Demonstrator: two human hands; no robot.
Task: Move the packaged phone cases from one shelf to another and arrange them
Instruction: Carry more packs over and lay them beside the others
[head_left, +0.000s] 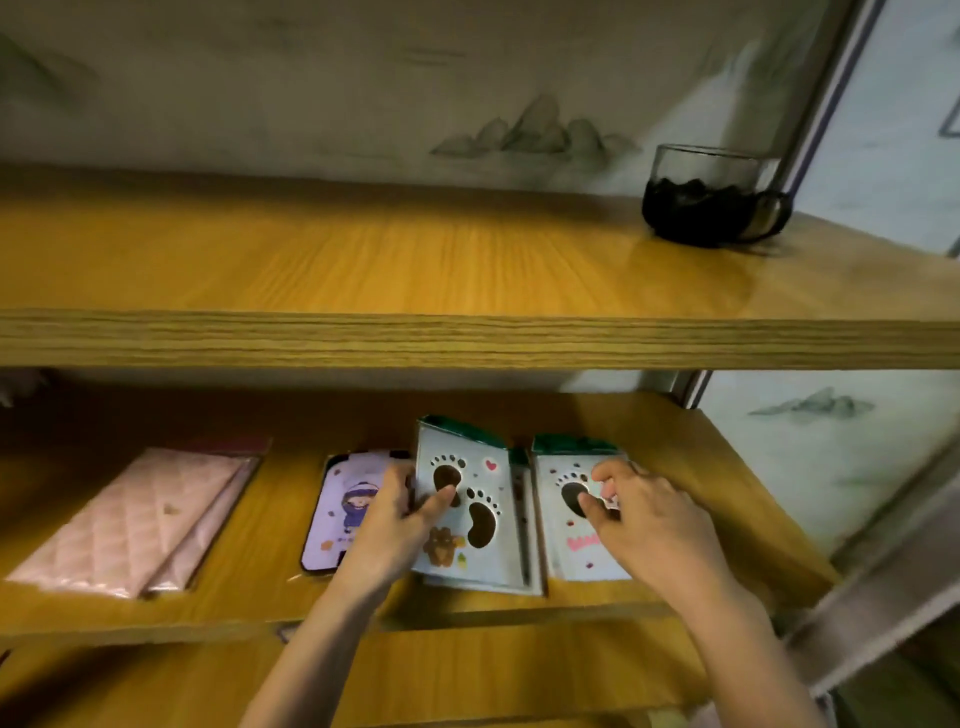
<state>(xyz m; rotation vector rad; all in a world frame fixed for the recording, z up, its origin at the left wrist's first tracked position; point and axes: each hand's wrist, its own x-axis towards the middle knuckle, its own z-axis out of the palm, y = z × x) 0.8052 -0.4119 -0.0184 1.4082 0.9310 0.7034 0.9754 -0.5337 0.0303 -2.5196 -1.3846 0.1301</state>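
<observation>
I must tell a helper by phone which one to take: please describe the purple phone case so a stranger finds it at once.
Look at the lower shelf, under the one with the glass cup. The purple case lies flat between the pink packs and the left hand. Only it has a black rim and a cartoon figure in purple, with no footprints.

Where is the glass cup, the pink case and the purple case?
Glass cup (711, 195): head view, dark lower body.
Pink case (130, 519): head view, quilted front.
Purple case (345, 512): head view, cartoon figure.
</observation>
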